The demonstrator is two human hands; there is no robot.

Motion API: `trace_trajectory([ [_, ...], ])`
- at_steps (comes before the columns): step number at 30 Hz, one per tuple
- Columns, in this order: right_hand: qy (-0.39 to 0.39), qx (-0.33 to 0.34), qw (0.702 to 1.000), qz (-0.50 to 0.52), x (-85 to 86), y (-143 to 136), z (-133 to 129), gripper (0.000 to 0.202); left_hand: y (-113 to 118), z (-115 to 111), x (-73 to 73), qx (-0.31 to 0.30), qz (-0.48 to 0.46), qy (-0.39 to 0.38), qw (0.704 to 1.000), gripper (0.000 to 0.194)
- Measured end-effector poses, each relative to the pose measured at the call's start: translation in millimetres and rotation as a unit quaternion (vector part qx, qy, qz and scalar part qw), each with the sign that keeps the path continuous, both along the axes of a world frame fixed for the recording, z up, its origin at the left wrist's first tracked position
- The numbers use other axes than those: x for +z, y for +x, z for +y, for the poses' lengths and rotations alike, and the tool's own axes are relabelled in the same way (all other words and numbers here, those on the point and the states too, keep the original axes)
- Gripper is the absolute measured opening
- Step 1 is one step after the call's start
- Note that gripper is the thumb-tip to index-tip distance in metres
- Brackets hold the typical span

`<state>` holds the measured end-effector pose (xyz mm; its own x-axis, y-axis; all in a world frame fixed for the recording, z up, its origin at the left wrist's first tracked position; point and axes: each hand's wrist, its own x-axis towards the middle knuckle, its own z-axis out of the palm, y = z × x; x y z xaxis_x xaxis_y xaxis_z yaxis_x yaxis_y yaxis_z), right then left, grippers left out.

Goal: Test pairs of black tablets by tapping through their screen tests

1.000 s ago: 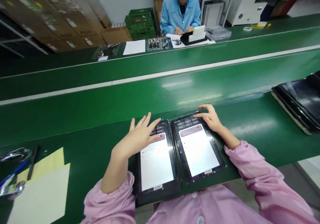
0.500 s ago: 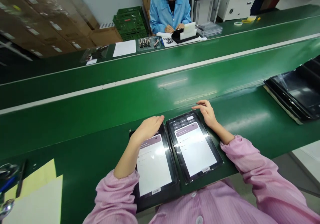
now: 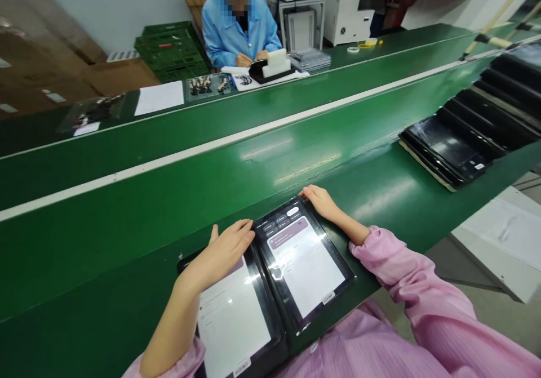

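Note:
Two tablets lie side by side on the green bench in front of me, screens lit with white pages. My left hand reaches across the upper part of the left tablet, hiding some of its screen. Its fingers are stretched out, their tips at the upper left corner of the right tablet. At that tablet's upper right corner, my right hand has its fingers bent around the edge. Clear film shows at the right tablet's edges, and each tablet has a small white label at its lower edge.
Several dark, film-covered panels lie stacked on the bench at the right. A raised green ledge with a white strip runs across. Beyond it sits a co-worker in a blue jacket, near small parts in a clear tray and green crates.
My view has swung to the right. My right hand has come down onto the right tablet's corner, its fingers bending in. My left thumb now stands apart from the fingers.

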<state>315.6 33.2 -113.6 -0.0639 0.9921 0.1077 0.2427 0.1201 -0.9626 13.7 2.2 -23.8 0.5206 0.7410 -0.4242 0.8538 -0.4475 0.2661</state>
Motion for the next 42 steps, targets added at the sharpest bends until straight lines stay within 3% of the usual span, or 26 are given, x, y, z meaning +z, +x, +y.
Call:
trace_trajectory([
  [2, -0.013, 0.000, 1.000, 0.022, -0.4, -1.2, 2.1, 0.067, -2.6, -1.1, -4.3, -0.022, 0.023, 0.015, 0.999, 0.060],
  [6, -0.036, 0.011, 0.995, 0.093, 1.7, -6.3, 4.2, 0.071, -10.2, 2.3, -18.2, -0.007, 0.023, 0.033, 0.999, 0.063],
  [11, -0.081, 0.096, 0.932, 0.341, 8.4, -14.5, -0.8, 0.064, -22.4, 8.5, -45.8, 0.030, -0.009, 0.044, 0.999, 0.070],
  [14, -0.083, 0.116, 0.918, 0.371, 12.6, -15.4, -4.2, 0.058, -25.7, 9.8, -54.0, 0.041, -0.035, 0.045, 0.998, 0.070],
  [23, -0.072, 0.119, 0.916, 0.375, 16.8, -16.1, -7.1, 0.049, -28.1, 9.5, -55.3, 0.056, -0.073, 0.032, 0.995, 0.070],
  [32, 0.015, 0.151, 0.957, 0.249, 24.5, -9.1, -8.6, 0.055, -34.3, 12.7, -63.8, 0.058, -0.057, 0.044, 0.996, 0.064],
  [39, 0.033, 0.146, 0.971, 0.187, 20.6, -9.2, -6.8, 0.069, -39.5, 16.9, -60.4, 0.031, -0.036, 0.026, 0.999, 0.066],
  [42, 0.043, 0.123, 0.979, 0.156, 22.2, -2.5, -4.4, 0.068, -39.5, 21.3, -51.1, 0.023, -0.034, 0.029, 0.999, 0.065],
])
